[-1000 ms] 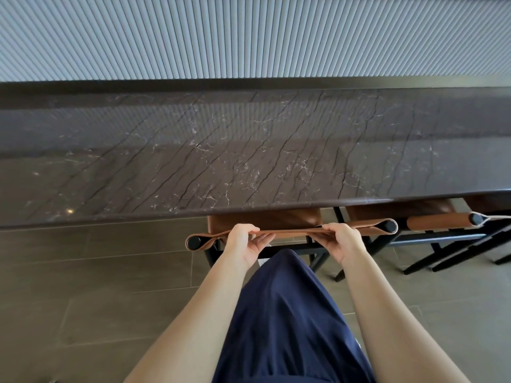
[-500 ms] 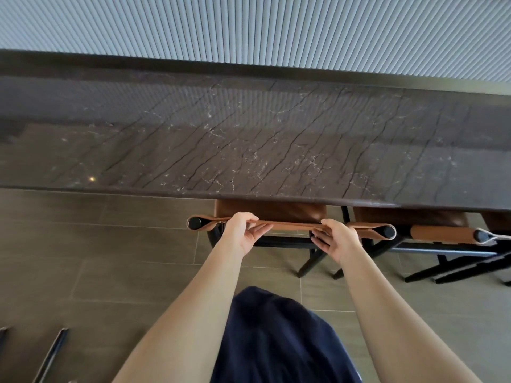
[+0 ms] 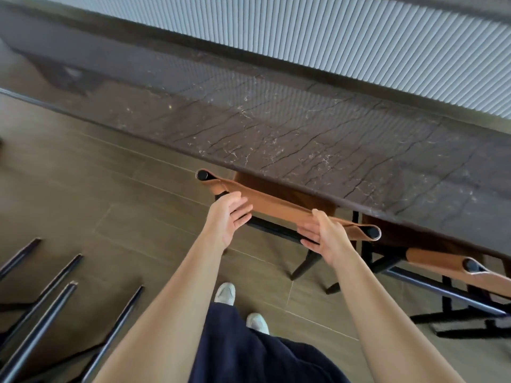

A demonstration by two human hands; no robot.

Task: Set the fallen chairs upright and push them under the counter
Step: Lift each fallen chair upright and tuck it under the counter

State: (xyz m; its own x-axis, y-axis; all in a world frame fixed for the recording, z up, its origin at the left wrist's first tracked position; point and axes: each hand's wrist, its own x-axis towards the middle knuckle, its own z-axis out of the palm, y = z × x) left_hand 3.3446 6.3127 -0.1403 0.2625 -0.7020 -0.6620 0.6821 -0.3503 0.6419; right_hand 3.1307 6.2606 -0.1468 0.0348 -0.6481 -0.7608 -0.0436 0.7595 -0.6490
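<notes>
An upright chair with a tan leather backrest [image 3: 276, 205] and black legs stands with its seat tucked under the dark marble counter [image 3: 304, 134]. My left hand [image 3: 226, 217] is at the backrest's left end, fingers straightened and only touching the leather. On the right end, my right hand [image 3: 326, 239] pinches the backrest, thumb over the top edge and fingers beneath. A fallen chair [image 3: 55, 299] shows at the lower left only as several black legs sticking up from the floor.
A second upright tan chair [image 3: 442, 261] stands under the counter just to the right. My white shoes [image 3: 225, 293] are on the brown floor tiles behind the chair. A ribbed pale wall [image 3: 359, 37] runs behind the counter.
My view has swung left and tilted, bringing the fallen chair's legs into sight. My left hand's fingers have loosened from their grip on the backrest. The chair stays under the counter.
</notes>
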